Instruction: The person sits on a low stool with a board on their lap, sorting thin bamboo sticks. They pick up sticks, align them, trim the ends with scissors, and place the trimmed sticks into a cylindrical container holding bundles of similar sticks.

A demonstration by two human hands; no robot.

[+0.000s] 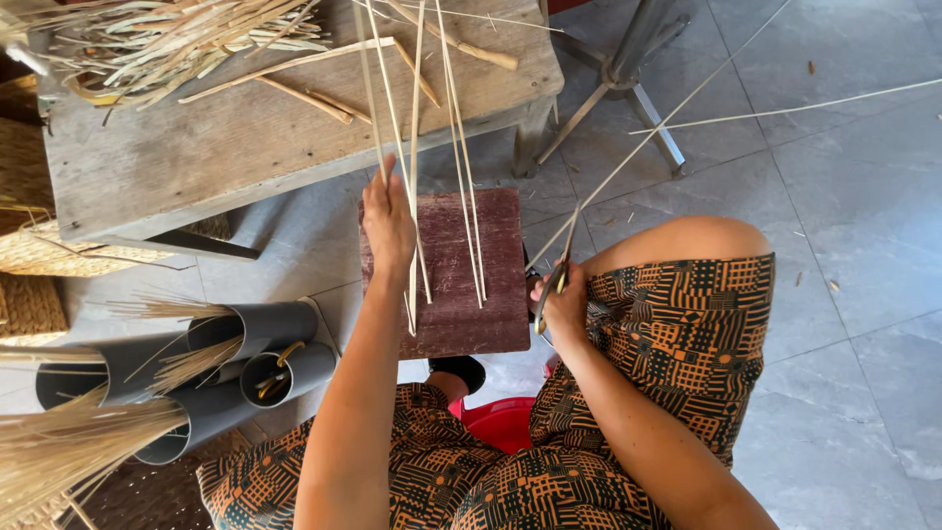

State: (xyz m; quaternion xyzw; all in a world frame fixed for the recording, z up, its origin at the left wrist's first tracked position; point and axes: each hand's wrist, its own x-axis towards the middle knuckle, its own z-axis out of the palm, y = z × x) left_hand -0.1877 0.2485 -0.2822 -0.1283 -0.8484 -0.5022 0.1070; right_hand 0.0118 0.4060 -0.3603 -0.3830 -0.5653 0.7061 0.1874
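Note:
A dark red wooden board (496, 314) lies in front of my knees, with several thin pale reed strips (461, 177) laid lengthwise on it and running up over the table edge. My left hand (388, 221) rests flat on the board's left part and presses strips down with its fingers stretched out. My right hand (564, 304) is closed on a small knife (549, 290) with a dark blade, held over my right knee. One long strip (648, 137) runs from that hand up to the right.
A worn wooden table (196, 147) stands at the upper left with strips, sticks and dried fibre on it. Grey tubes (265, 329) full of straw lie at the left beside woven baskets (29, 260). A metal stool leg (653, 123) stands behind. A red bucket (500, 422) is between my legs.

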